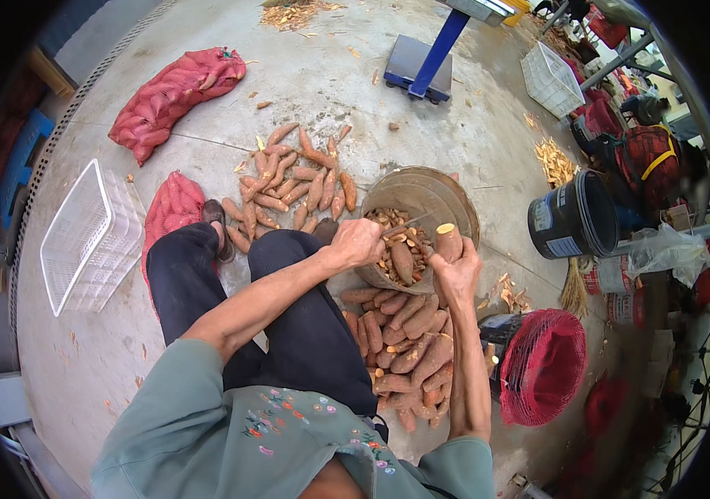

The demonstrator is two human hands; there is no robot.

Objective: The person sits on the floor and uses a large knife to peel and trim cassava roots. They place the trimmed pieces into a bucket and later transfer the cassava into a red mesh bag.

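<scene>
My left hand point(358, 242) is closed around the handle of a knife point(410, 221), whose thin blade points to the right over a round bucket point(467, 206). In my right hand point(458, 271), at the bucket's right rim, is a sweet potato point(449, 244) held upright, its top end cut flat and showing pale yellow flesh. The blade and the sweet potato look apart. Inside the bucket lie cut ends, trimmings and a larger sweet potato piece point(402, 262). A heap of sweet potatoes point(411, 355), several with cut ends, lies below the bucket; a looser pile point(286, 181) lies beyond my feet.
Red mesh sacks point(174, 100) and a white plastic crate point(80, 243) are at left. A blue platform scale point(420, 68) stands ahead. At right are a black bucket point(573, 215), a bucket lined with red netting point(542, 368), another white crate point(552, 80) and a person point(648, 162).
</scene>
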